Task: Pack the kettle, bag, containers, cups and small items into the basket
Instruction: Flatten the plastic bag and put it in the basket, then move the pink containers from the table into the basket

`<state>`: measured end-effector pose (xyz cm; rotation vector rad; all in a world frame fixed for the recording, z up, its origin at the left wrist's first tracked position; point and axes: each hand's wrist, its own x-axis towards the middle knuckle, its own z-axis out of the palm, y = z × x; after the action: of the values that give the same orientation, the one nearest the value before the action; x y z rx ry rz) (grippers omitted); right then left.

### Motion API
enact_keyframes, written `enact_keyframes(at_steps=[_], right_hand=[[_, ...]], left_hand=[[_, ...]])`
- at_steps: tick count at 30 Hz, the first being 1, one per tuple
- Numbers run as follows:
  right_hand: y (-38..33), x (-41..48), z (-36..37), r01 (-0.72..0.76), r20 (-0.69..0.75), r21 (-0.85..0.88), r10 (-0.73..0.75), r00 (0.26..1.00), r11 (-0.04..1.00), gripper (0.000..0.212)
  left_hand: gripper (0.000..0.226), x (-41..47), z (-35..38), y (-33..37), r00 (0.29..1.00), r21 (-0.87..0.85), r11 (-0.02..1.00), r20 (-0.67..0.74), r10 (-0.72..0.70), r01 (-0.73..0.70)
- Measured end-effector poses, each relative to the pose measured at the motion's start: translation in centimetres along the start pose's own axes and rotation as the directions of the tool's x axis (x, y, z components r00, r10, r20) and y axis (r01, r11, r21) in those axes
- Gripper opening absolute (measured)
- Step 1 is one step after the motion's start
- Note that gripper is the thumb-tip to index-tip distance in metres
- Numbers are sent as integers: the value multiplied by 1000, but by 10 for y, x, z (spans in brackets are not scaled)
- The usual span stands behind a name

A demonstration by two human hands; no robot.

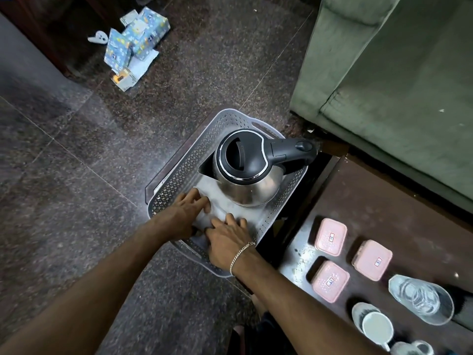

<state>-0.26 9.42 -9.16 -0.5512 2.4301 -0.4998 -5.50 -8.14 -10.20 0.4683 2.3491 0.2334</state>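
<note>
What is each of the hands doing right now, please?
Left hand: fingers spread, pressing a pale bag-like item in the basket.
Right hand: pressing the same item; grip cannot be told.

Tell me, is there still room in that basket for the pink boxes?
Some. The kettle fills the far half of the basket. The near half is crowded for now: the left hand and right hand press on something pale there. A bare strip of basket floor lies between the kettle's spout and the left wall. The three pink containers wait on the dark table.
</note>
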Motion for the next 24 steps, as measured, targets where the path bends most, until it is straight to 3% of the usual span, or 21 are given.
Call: enact_keyframes(at_steps=[10, 16, 20, 24], right_hand=[[2, -21, 3, -19, 83, -147, 32, 996, 989, 29], [2, -24, 6, 11, 78, -223, 7, 997, 975, 29], [7, -37, 0, 82, -85, -179, -98, 992, 980, 22], [15, -68, -10, 122, -368, -89, -147, 918, 989, 18]], left_hand=[[95, -1, -10, 1, 992, 95, 988, -31, -122, 124], [80, -5, -13, 6, 983, 175, 970, -101, -152, 168], [65, -21, -9, 23, 963, 251, 946, -228, -147, 204], [52, -42, -2, 61, 918, 158, 968, -375, -125, 196]])
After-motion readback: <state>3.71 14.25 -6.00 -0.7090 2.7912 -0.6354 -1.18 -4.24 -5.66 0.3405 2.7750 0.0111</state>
